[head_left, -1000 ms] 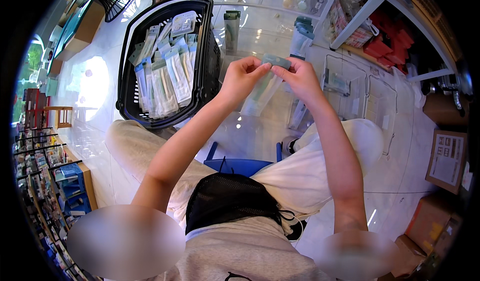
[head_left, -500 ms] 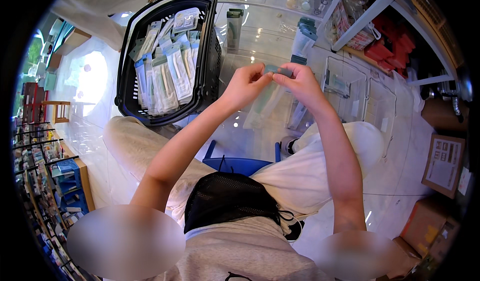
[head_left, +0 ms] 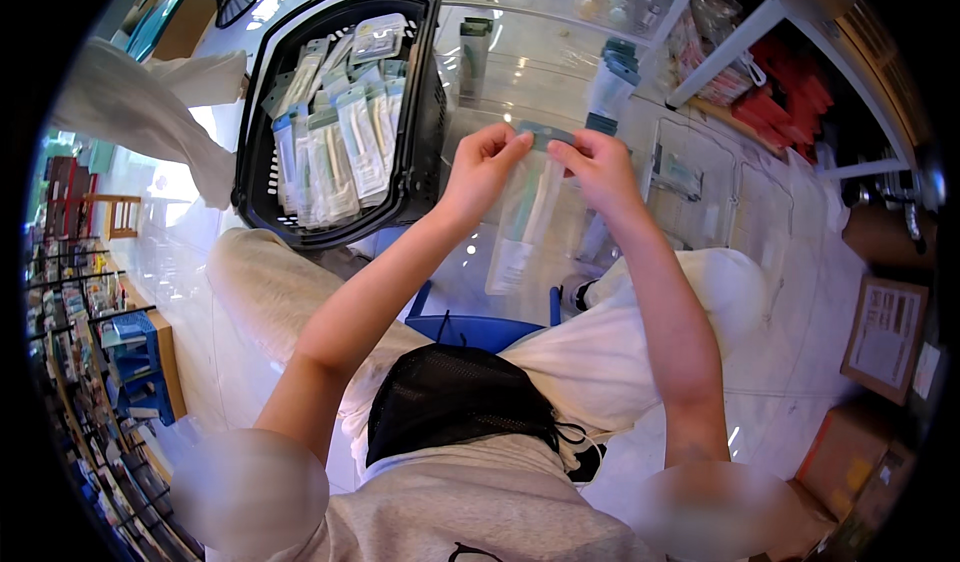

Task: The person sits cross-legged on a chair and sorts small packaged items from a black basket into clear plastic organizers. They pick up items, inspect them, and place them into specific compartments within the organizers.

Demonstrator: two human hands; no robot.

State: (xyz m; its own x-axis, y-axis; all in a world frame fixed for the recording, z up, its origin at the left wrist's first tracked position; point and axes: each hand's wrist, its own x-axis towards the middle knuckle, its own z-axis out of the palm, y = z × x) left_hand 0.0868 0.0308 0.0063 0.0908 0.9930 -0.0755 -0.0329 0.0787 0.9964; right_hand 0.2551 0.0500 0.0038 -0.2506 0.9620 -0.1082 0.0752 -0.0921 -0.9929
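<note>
A long clear plastic packet (head_left: 522,224) with a teal top strip hangs between my hands; a slim pale stick-like item shows inside, its kind unclear. My left hand (head_left: 487,170) pinches the strip's left end between thumb and fingers. At the right end, my right hand (head_left: 598,170) pinches it the same way. Left of my hands stands a black plastic basket (head_left: 437,127) filled with several similar packets (head_left: 330,162). Beyond my right hand, a row of teal-topped packets (head_left: 615,74) hangs, and another small group (head_left: 474,47) hangs behind my left hand.
A blue stool (head_left: 480,333) is between my legs. Clear wire-edged bins (head_left: 695,177) and a white metal rack (head_left: 730,54) with red items (head_left: 790,92) stand to the right. Cardboard boxes (head_left: 885,339) line the right side. Another person's pale trousers (head_left: 150,112) show at upper left.
The packet now hangs flatter and more fully in view, its top strip spread between my slightly parted hands. The other person's legs at upper left have shifted left and nearer.
</note>
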